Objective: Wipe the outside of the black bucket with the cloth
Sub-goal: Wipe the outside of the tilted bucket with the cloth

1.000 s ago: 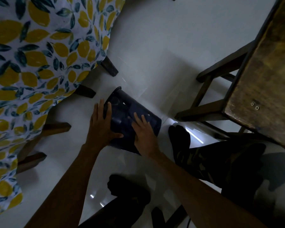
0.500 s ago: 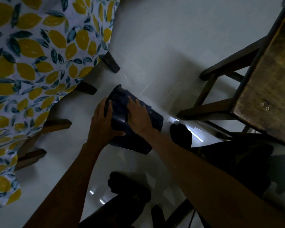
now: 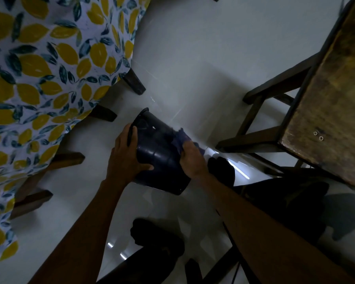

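The black bucket (image 3: 158,152) is tipped over on its side above the pale floor (image 3: 193,64), caught between the person's two hands. Its rim end points away toward the lemon-print tablecloth (image 3: 39,78), and its other end comes back toward the person's dark-socked feet.

The left hand (image 3: 125,154) wraps the bucket's near-left side. Its fingers (image 3: 131,132) reach up and curl over the rim, while the thumb lies pressed across the wall below them, so the bucket's body sits just to the right of the palm, clamped and steadied.

The right hand (image 3: 193,158) is on the opposite side, toward the far right of the bucket's wall. Its fingers are bent down over a bunched dark cloth (image 3: 182,138), which sticks out just beyond the knuckles and lies against the bucket's outer surface. The fingertips themselves are hidden under the cloth and the curve of the bucket, so how tightly they close is hard to make out in this dim light, but the cloth is plainly gripped and pressed to the wall.

Off beyond the right hand stands a wooden stool (image 3: 324,103), well apart from the bucket.
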